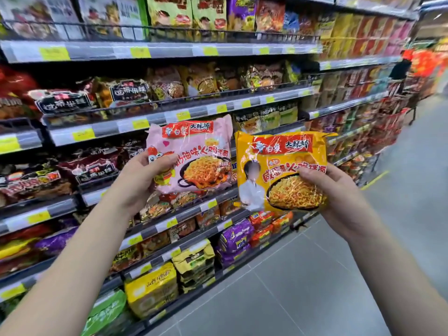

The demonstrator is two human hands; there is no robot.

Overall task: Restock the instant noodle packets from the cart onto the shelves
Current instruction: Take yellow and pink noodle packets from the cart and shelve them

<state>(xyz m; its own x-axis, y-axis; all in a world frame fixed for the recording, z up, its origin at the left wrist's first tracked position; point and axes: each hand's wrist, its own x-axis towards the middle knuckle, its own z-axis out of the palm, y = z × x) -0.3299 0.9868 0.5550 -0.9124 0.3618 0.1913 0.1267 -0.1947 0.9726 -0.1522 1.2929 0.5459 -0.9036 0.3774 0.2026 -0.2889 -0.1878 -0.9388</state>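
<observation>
**While Both Were Held Up: Pink and Yellow, Side by Side**

While the pink noodle packet [194, 156] stood upright just left of centre, the yellow noodle packet [283, 170] was held just beside it at its 3 o'clock, slightly lower; whether their edges touched could not be told. The left hand [143, 180] gripped the pink packet's edge at 9 o'clock, its fingers [162, 160] pinching the wrapper, thumb on the front. The right hand [339, 197] pinched the yellow packet's 3 o'clock side the same way, the other digits hidden behind. Behind both ran the shelves [169, 116], full of blurred packets. Purple packs [235, 235] sat at 6 o'clock below the yellow packet, and the grey floor [315, 275] lay at 5 o'clock.
</observation>
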